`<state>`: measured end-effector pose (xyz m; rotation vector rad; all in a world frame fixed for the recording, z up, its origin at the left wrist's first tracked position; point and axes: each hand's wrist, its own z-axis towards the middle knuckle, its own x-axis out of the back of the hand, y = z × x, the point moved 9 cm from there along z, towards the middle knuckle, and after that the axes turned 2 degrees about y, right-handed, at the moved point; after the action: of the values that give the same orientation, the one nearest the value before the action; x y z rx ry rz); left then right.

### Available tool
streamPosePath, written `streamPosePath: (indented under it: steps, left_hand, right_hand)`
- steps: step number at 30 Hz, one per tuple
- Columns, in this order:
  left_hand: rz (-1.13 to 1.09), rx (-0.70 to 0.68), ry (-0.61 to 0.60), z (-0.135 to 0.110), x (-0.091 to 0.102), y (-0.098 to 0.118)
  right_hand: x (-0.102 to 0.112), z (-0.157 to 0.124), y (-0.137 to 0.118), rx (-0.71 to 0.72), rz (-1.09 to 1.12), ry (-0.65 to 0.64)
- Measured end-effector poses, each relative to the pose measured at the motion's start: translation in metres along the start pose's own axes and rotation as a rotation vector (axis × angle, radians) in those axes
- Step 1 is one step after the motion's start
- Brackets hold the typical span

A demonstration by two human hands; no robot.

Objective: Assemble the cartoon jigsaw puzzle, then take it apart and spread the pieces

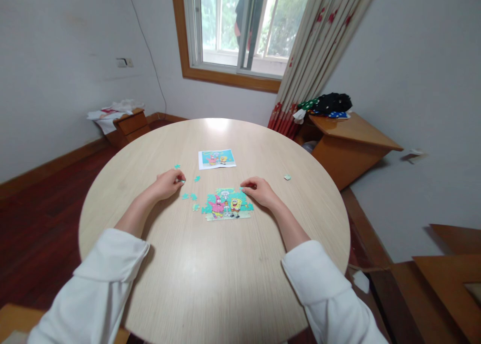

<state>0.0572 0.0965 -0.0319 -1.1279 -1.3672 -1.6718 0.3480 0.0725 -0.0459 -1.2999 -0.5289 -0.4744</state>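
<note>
A partly built cartoon jigsaw puzzle (227, 205) lies on the round wooden table (210, 274). My left hand (168, 183) rests to its left, fingers pinched on a small teal puzzle piece (182, 182). My right hand (257, 191) is curled, fingertips pressing at the puzzle's upper right corner; whether it holds a piece is hidden. Several loose teal pieces (190, 197) lie between my left hand and the puzzle. A printed reference picture (216, 158) lies beyond them.
One stray piece (287, 177) lies to the right. A wooden side cabinet (349, 143) with dark clothes stands at the right, a small drawer unit (130, 123) at the left wall. A person is outside the window (244, 23).
</note>
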Motion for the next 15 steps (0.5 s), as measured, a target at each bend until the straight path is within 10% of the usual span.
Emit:
streamPosePath:
  steps: [15]
  left_hand:
    - [-0.195,-0.031,0.080,-0.002,0.011,0.008]
  right_hand:
    - [-0.001,0.001,0.001,0.009,0.046,-0.016]
